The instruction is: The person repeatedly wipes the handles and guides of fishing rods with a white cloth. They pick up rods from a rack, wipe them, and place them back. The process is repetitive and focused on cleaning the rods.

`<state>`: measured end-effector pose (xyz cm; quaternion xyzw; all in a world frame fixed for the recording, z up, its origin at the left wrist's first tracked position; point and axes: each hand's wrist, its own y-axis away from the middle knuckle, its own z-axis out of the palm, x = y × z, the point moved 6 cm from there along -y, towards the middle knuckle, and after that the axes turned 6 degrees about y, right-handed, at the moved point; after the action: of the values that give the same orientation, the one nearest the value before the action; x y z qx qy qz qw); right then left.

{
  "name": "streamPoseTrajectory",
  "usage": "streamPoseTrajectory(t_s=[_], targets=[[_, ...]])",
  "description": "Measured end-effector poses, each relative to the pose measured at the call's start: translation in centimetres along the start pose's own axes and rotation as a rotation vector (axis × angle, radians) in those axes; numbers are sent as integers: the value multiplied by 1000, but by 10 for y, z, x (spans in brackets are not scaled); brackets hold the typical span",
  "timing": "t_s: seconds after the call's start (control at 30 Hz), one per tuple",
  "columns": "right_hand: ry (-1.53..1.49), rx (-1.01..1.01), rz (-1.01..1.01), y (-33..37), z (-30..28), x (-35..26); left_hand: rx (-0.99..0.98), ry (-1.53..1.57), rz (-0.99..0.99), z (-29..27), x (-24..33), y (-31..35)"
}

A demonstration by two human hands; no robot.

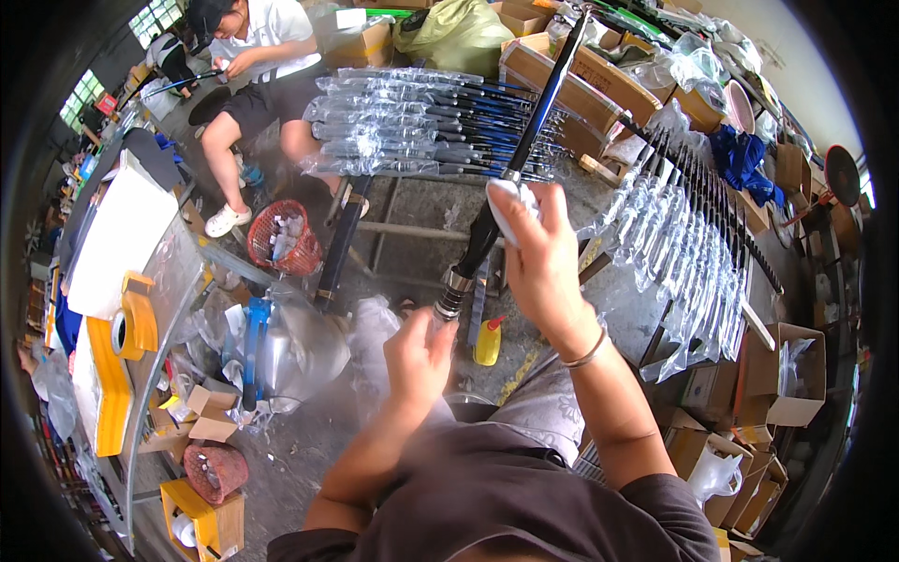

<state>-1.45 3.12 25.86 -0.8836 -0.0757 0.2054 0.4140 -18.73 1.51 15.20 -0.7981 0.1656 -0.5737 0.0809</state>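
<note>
Held midair, a glossy black-and-blue rod with silver metal fittings (536, 122) slants away and rightward; the left hand (417, 361) grasps its near end, the right hand (541, 253) clasps a white cloth (514, 212) against it farther out.

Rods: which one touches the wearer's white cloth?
The dark rod in left hand and right hand; the bagged rods lie in rows, away from the cloth.

A: Where does your head view look from?
B: Above your own chest, tipped steeply down; your dark shirt (524, 506) spreads along the lower edge, very near.
A: What else sits close?
B: Your left hand (419, 363), just below the middle, and your right hand (540, 258), higher. Far off, upper left, windows (154, 21) lean near the fisheye rim.
</note>
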Motion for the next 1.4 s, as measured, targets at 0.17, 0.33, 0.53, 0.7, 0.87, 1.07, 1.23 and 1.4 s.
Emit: streamPoseTrajectory(t_s=[0.17,0.33,0.53,0.7,0.87,1.07,1.23,1.4], targets=[[-78,-200,-41,43,19,-25,55,-31,23,1,-4,-6],[202,-82,-67,-13,3,-9,94,-92,82,-3,-9,-1],[57,-254,-67,40,29,-28,84,-51,70,2,-10,-4],[-507,-246,332,51,12,-1,-51,116,-123,0,-19,-12],[-814,-381,784,93,23,27,-101,407,-251,7,-26,-16],[-809,-486,793,138,48,31,-69,580,-386,21,-35,-25],[-877,-485,984,161,56,45,5,703,-472,30,-50,-41],[-1018,-404,1170,191,60,66,42,716,-472,31,-59,-45]])
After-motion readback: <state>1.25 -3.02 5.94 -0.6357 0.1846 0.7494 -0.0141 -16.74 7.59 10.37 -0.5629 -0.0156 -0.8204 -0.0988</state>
